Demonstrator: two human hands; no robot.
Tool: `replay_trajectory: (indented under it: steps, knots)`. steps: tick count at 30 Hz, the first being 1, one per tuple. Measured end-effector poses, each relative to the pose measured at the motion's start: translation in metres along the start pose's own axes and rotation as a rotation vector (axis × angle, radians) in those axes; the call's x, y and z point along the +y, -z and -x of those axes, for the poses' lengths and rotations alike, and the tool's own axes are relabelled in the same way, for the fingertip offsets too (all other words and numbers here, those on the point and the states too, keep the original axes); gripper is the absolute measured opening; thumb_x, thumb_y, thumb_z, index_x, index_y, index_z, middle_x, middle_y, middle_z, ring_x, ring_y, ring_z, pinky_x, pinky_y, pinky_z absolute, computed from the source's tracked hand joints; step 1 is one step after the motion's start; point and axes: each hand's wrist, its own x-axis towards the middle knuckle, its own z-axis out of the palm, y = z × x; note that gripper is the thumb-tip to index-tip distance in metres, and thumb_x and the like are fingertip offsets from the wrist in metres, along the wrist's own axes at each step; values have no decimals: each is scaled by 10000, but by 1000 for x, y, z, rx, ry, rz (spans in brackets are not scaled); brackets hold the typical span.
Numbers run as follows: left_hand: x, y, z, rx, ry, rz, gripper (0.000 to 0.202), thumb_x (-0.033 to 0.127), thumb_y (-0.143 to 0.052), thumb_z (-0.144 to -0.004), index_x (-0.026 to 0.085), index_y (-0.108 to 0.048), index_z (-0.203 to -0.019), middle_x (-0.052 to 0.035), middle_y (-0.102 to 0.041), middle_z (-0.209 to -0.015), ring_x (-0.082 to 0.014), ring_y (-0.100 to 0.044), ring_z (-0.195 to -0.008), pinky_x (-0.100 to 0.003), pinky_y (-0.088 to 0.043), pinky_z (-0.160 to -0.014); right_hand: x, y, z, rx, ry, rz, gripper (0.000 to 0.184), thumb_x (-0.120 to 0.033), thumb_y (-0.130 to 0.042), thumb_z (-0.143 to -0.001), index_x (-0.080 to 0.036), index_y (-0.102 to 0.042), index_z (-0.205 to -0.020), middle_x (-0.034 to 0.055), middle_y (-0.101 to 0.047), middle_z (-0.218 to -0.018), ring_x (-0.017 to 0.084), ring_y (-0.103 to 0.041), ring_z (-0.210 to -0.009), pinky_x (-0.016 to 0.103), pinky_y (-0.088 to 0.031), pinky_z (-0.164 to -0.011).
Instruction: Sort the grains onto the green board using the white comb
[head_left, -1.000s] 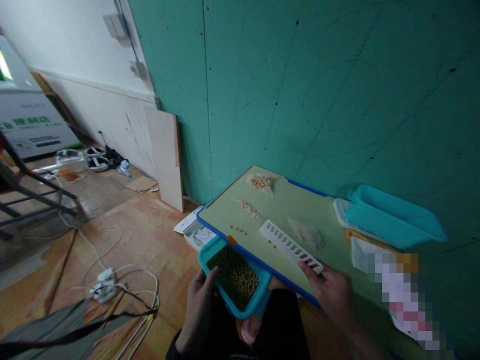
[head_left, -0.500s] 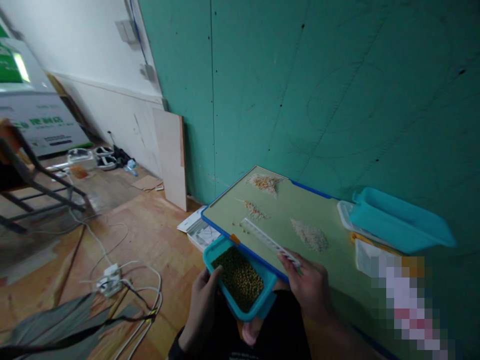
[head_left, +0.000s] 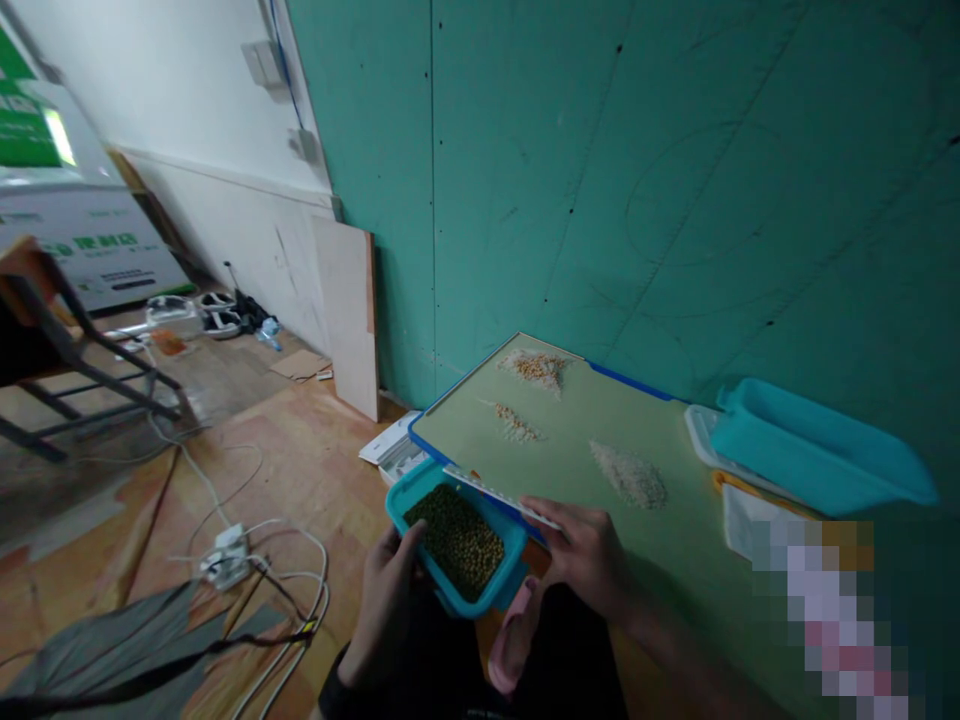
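Note:
My left hand [head_left: 390, 585] grips the near left side of a teal plastic container [head_left: 516, 550], its thumb over the rim. Inside lie dark green beans [head_left: 429, 518] and pale yellow soybeans [head_left: 484, 552]. The container is just under the table's blue front edge. My right hand [head_left: 589, 555] is closed on one end of a thin white ruler-like strip [head_left: 484, 485], which lies along that edge with its far end over the container. On the tabletop [head_left: 457, 420] are a small soybean-and-grain heap [head_left: 516, 424], a larger mixed heap [head_left: 541, 370] and a white grain heap [head_left: 630, 474].
A second teal container [head_left: 817, 450] and white lids [head_left: 742, 515] are at the table's right, beside a pixelated patch. A green wall [head_left: 510, 180] rises behind. On the floor are a white power strip [head_left: 227, 558] with cables, a white box [head_left: 390, 440] and a chair [head_left: 67, 330].
My right hand has drawn the strip toward me, from the tabletop to the front edge. The few loose soybeans near its tip have left that spot. The container has shifted slightly left and up.

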Motion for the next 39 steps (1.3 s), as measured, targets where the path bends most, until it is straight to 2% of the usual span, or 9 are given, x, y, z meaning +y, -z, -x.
replay_trajectory:
  steps: [4,6,9,13,18,22,28,33,39]
  knots:
    - [1,-4,4,-12,38,12,485,574,-860,-602,164,-651,-755,92,-453,-439,-88,-425,-378,-201,-338,-385,3,15,-5,55,-64,19,240,-258,-556,-974,-234,-771,-1077,55,-808,-989,193,-781,-829,260,-593,-768]
    - [4,-8,8,-24,57,17,505,581,-874,-571,165,-639,-734,86,-471,-462,-90,-439,-397,-204,-357,-400,18,26,-16,134,-177,82,252,-346,-579,-960,-212,-785,-1014,76,-809,-901,210,-772,-747,267,-583,-703]
    - [8,-14,13,-52,71,23,515,572,-890,-530,161,-654,-733,77,-496,-485,-96,-440,-409,-217,-366,-405,47,44,-32,245,-347,186,367,-475,-590,-919,-169,-792,-903,119,-798,-831,244,-754,-699,273,-537,-597]
    - [10,-18,17,-64,65,31,486,554,-888,-536,163,-665,-722,73,-492,-472,-103,-428,-400,-222,-343,-392,72,53,-41,256,-441,227,456,-566,-584,-864,-164,-775,-763,119,-773,-723,252,-722,-639,282,-484,-553]
    - [10,-18,16,-75,53,-4,470,544,-888,-539,164,-667,-705,61,-504,-469,-116,-449,-404,-237,-357,-400,73,49,-41,197,-468,199,457,-563,-588,-854,-159,-778,-757,115,-766,-711,242,-705,-626,285,-459,-560]
    - [6,-17,14,-59,56,13,480,545,-890,-536,156,-672,-713,72,-484,-467,-96,-422,-406,-216,-329,-397,74,51,-42,214,-478,187,473,-574,-581,-858,-152,-784,-790,114,-767,-727,241,-703,-639,284,-446,-567]
    - [4,-17,12,-63,59,8,478,538,-890,-538,160,-670,-732,79,-485,-479,-90,-419,-412,-209,-334,-404,78,53,-41,200,-484,169,470,-577,-593,-852,-159,-763,-721,91,-740,-659,217,-666,-583,273,-412,-532]
    - [8,-17,14,-65,62,-5,478,544,-885,-541,162,-669,-728,69,-502,-481,-103,-436,-415,-219,-347,-406,78,49,-38,176,-474,103,455,-562,-606,-847,-156,-747,-700,60,-717,-626,206,-653,-574,269,-428,-538]
    - [10,-16,16,-82,47,-23,453,540,-876,-562,167,-665,-707,64,-502,-484,-107,-439,-420,-223,-351,-405,80,47,-38,128,-493,32,436,-548,-613,-843,-147,-767,-762,66,-748,-700,238,-692,-647,301,-491,-606]
